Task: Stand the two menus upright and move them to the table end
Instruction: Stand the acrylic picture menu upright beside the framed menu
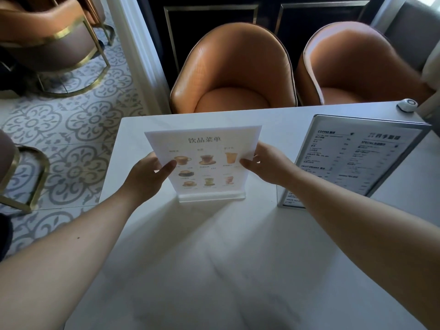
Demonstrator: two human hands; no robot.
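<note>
A drinks menu (204, 148) with pictures of cups stands upright in a clear acrylic stand, its base resting on the white table (214, 246) near the middle. My left hand (147, 175) grips its left edge and my right hand (266, 163) grips its right edge. A second menu (352, 158), grey-framed with small text, stands upright to the right, partly hidden behind my right forearm.
Two orange leather chairs (233, 72) (357, 65) sit behind the table's far edge. A small white call button (407, 105) lies at the far right corner. To the left the table ends over a patterned tile floor (71, 129), where more chairs stand.
</note>
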